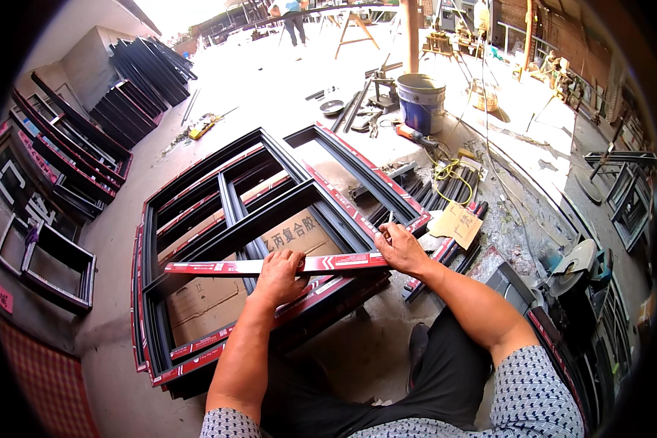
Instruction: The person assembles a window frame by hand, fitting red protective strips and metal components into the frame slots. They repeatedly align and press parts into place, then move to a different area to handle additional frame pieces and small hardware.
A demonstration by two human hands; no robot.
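Across the near part of a stack of black window frames lies a loose metal profile bar covered in red and white film. My left hand is closed over the middle of this bar, fingers curled on its far edge. My right hand is at the bar's right end, fingers bent in a pinch. A slim pale stick pokes up from those fingers; its exact kind is too small to tell. Brown cardboard with dark print shows through the frame openings.
Black profiles lean along the left wall. On the floor beyond the stack stand a blue and white bucket and an angle grinder. Cut profiles and a cardboard piece lie right. A person stands far off.
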